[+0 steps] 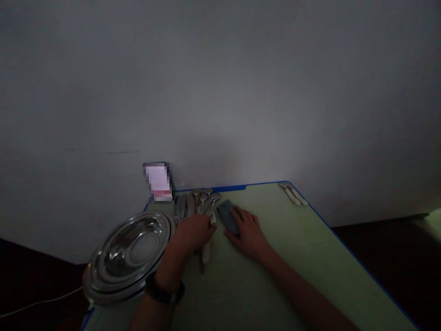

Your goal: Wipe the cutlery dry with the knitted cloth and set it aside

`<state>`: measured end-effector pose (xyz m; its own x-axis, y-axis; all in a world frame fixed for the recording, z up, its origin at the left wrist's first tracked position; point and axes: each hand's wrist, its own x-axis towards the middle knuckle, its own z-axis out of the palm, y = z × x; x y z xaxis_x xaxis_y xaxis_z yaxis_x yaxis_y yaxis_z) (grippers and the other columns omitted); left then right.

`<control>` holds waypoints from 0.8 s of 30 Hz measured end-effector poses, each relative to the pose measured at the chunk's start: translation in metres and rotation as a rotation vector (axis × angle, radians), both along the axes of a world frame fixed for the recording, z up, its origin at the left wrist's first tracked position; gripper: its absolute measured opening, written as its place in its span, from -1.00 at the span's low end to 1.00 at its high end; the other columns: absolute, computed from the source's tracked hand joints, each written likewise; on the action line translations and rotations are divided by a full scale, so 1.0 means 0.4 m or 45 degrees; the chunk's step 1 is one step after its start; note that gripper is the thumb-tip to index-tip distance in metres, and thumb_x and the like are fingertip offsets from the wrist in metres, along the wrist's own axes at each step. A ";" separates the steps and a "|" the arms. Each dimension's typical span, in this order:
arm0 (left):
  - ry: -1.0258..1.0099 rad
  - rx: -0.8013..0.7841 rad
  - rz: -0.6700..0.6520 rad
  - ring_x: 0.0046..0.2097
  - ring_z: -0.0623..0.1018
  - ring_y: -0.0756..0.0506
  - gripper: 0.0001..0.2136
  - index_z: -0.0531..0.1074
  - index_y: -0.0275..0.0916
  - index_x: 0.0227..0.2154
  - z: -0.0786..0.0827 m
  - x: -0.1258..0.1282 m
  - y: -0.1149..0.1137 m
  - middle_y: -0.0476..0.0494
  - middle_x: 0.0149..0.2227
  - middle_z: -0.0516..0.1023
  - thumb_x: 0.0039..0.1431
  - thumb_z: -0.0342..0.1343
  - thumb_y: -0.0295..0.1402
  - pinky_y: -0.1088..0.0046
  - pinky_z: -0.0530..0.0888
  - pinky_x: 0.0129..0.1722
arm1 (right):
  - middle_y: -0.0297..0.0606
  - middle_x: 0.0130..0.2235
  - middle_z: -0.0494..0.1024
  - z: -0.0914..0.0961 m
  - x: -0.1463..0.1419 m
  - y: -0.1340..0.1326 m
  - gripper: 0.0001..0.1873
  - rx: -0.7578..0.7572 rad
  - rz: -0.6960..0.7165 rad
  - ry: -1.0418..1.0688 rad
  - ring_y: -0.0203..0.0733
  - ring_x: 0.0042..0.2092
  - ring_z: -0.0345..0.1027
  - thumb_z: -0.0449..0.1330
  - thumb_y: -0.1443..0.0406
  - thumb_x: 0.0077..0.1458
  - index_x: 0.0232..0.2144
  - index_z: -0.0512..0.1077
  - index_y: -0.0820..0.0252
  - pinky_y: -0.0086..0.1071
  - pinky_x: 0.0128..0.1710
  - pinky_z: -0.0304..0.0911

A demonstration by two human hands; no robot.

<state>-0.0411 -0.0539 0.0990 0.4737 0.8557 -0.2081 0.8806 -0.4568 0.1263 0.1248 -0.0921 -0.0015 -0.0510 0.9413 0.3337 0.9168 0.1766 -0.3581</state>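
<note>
Your left hand (195,233) covers a row of spoons (203,198) laid side by side near the far edge of the table (292,262), just in front of the wall (220,92). The fingers curl down over the handles, but the light is too dim to tell whether they grip one. A pale handle (206,253) sticks out toward you from under the palm.

Your right hand (248,235) lies flat just beside the left, fingers apart, with its fingertips on a dark pad (227,215). The pad sits just right of the spoons.

To your left, a stack of steel bowls (127,250) sits tilted at the table's left edge and seems to hang over it. A pale cable (37,304) runs below the stack. Two white-handled utensils (292,193) lie at the far right corner, close to the blue rim and well apart from both hands. Between them and your right hand, and along the near right side, the green top is open. A small box (158,181) stands against the wall behind the spoons.
</note>
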 end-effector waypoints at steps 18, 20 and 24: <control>0.154 -0.245 -0.087 -0.12 0.47 -0.14 -0.73 0.31 -0.27 -0.05 -0.052 0.029 0.041 -0.18 -0.05 0.40 0.21 0.04 -0.31 0.20 0.45 -0.17 | -0.34 -0.41 0.53 0.004 0.113 0.055 -0.77 0.014 -0.234 1.756 -0.15 -0.28 0.34 0.19 0.16 -0.16 -0.43 0.47 0.17 -0.32 -0.19 0.21; 0.106 -0.280 -0.123 -0.14 0.48 -0.15 -0.76 0.35 -0.30 -0.11 -0.057 0.032 0.040 -0.19 -0.10 0.43 0.17 0.08 -0.35 0.23 0.45 -0.19 | -0.35 -0.41 0.54 0.004 0.132 0.057 -0.75 -0.032 -0.228 1.849 -0.16 -0.33 0.38 0.18 0.17 -0.18 -0.39 0.46 0.14 -0.32 -0.26 0.26; -0.108 -0.305 -0.165 -0.28 0.53 -0.14 -0.89 0.37 -0.25 -0.33 -0.042 0.020 0.041 -0.13 -0.31 0.50 0.03 0.07 -0.46 0.41 0.42 -0.35 | -0.37 -0.50 0.54 0.009 0.164 0.052 -0.80 -0.155 -0.178 2.112 -0.17 -0.41 0.41 0.15 0.19 -0.24 -0.47 0.42 0.10 -0.33 -0.38 0.32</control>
<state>-0.0333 -0.0377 0.0821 0.6005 0.7182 -0.3517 0.7983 -0.5131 0.3152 0.1905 -0.0712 0.0021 0.3406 0.9306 -0.1341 -0.4405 0.0319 -0.8972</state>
